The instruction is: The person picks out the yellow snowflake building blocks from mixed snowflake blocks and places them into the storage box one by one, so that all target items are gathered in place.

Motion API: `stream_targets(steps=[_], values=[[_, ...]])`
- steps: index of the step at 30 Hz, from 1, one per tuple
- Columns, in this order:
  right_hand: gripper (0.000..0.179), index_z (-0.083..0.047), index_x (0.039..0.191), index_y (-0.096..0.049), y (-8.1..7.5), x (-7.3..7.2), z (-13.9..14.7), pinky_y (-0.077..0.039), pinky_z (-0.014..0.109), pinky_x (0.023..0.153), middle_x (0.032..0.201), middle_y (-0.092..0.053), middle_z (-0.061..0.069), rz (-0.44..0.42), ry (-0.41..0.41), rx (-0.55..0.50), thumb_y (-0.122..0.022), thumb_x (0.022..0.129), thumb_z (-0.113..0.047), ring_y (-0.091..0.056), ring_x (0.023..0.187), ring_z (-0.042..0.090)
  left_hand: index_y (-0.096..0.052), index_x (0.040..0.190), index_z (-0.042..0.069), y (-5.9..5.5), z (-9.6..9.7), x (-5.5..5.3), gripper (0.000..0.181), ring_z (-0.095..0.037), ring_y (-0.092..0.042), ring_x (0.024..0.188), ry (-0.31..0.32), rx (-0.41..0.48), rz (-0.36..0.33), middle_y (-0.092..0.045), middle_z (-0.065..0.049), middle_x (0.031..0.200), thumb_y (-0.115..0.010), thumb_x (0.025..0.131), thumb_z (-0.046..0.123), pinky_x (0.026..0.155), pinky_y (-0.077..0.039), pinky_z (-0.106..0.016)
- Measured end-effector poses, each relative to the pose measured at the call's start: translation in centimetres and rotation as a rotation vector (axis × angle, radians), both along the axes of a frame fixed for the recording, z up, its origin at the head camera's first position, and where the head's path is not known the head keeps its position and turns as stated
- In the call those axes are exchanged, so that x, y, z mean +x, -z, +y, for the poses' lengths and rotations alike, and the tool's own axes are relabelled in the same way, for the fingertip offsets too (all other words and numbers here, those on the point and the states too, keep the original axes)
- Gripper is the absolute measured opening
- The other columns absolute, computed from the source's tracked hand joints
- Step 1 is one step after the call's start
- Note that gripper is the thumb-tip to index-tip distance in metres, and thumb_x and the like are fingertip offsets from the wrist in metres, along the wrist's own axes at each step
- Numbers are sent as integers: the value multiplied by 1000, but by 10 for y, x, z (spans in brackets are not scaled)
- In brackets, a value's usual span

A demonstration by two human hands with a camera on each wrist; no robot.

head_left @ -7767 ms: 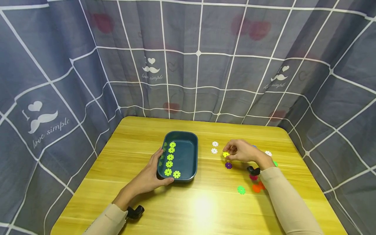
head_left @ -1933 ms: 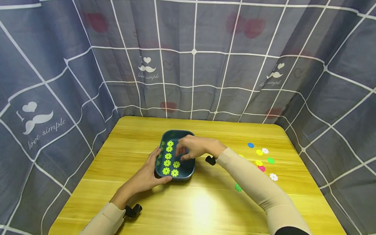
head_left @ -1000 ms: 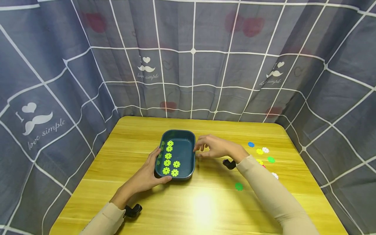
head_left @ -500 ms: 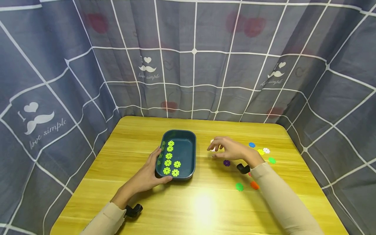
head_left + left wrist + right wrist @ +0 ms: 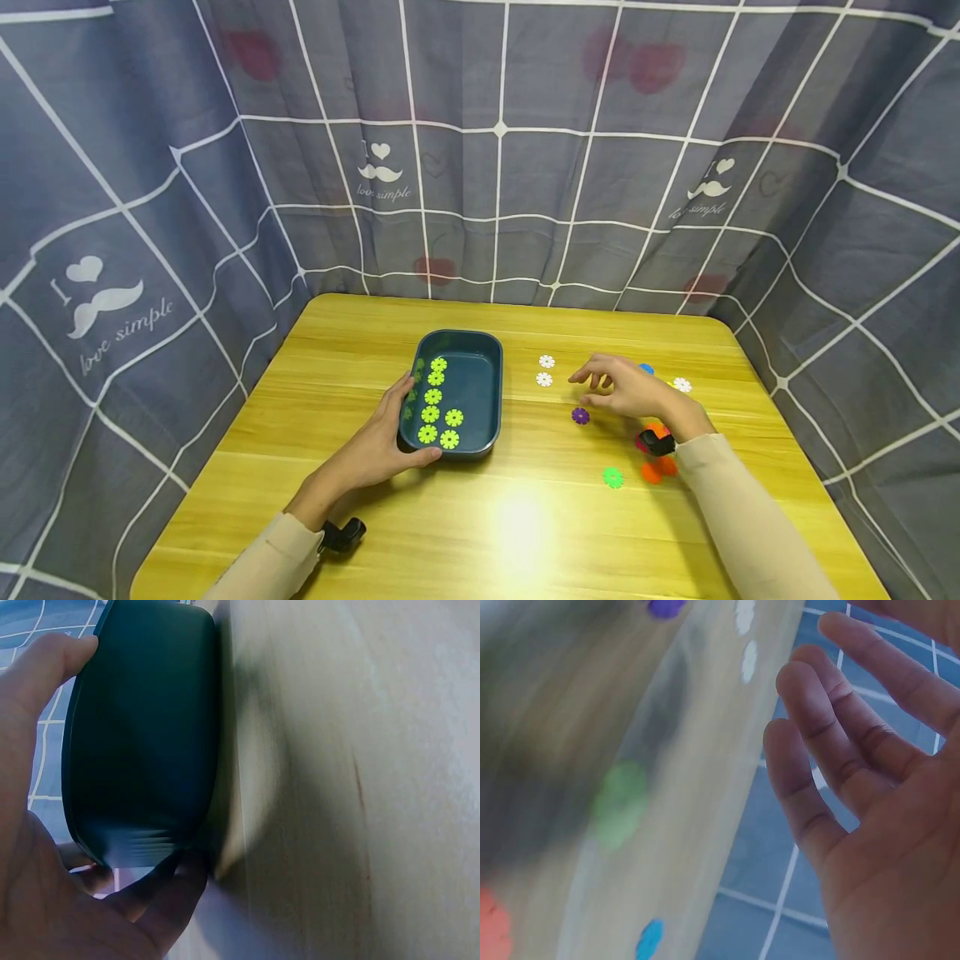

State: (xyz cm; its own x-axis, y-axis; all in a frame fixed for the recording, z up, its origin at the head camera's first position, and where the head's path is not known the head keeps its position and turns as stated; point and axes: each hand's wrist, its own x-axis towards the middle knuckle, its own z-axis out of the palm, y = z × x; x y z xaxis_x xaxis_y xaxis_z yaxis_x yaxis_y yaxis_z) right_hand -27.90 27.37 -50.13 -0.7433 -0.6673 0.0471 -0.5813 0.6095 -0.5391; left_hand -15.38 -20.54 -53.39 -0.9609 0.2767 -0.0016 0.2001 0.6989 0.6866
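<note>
A dark blue-green rectangular tray (image 5: 480,392) stands left of the table's middle. Inside, several yellow-green snowflake discs (image 5: 432,397) line its left side and near end. My left hand (image 5: 375,454) grips the tray's near left corner, thumb at the near end and fingers along the left wall. The left wrist view shows the tray's outer wall (image 5: 142,735) between the spread digits. Nothing is in my right hand (image 5: 630,387), which hovers over the right part of the table with loosely bent fingers. Just left of it lie a purple disc (image 5: 581,416) and two white discs (image 5: 544,379).
More loose discs lie around the right forearm: a green disc (image 5: 612,477), orange discs (image 5: 652,473), a blue disc (image 5: 647,369) and a white disc (image 5: 682,385). The forearm and wrist camera partly cover others. A grey-blue checked curtain (image 5: 465,167) surrounds the wooden table (image 5: 360,333).
A yellow disc pinched by the right hand earlier is gone from it, and the tray holds one more. The right hand has moved from over the tray to the right. The left hand stays put.
</note>
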Motion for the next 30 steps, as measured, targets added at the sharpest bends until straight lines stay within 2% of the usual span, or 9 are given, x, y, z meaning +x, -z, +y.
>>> stream_targets(steps=[7,9,15,23,30], values=[[39,-6,140,-81,11,3,27,-68,47,96,127,-78,12,1,67,12,-90,105,-20,-67,101,27,-10,186,9,0,1,-1,136,-53,-33,176,2,-4,0,-8,-17,197,-92,94,65,136,-39,-76],[40,-7,140,-81,15,4,34,-67,43,93,126,-77,12,-5,85,8,-91,104,-21,-65,99,26,-10,186,9,-1,1,-1,136,-53,-33,176,3,-1,1,-8,-16,197,-92,94,65,136,-39,-76],[41,-8,139,-82,21,7,52,-51,27,81,122,-76,8,-1,125,3,-94,101,-20,-60,94,19,-10,186,10,-1,1,-1,136,-53,-31,177,7,8,-3,-7,-15,198,-92,94,65,136,-39,-77],[50,-8,142,-82,25,9,66,-52,26,82,119,-72,8,-50,176,8,-98,97,-22,-60,95,21,-10,186,10,0,1,-1,135,-53,-32,177,8,12,-9,-7,-15,198,-92,94,65,136,-39,-76],[50,-7,143,-82,30,7,73,-50,25,80,118,-73,6,-32,175,34,-97,99,-26,-56,94,16,-10,186,10,0,0,0,136,-53,-33,177,4,8,-9,-7,-15,198,-92,94,66,136,-39,-76]])
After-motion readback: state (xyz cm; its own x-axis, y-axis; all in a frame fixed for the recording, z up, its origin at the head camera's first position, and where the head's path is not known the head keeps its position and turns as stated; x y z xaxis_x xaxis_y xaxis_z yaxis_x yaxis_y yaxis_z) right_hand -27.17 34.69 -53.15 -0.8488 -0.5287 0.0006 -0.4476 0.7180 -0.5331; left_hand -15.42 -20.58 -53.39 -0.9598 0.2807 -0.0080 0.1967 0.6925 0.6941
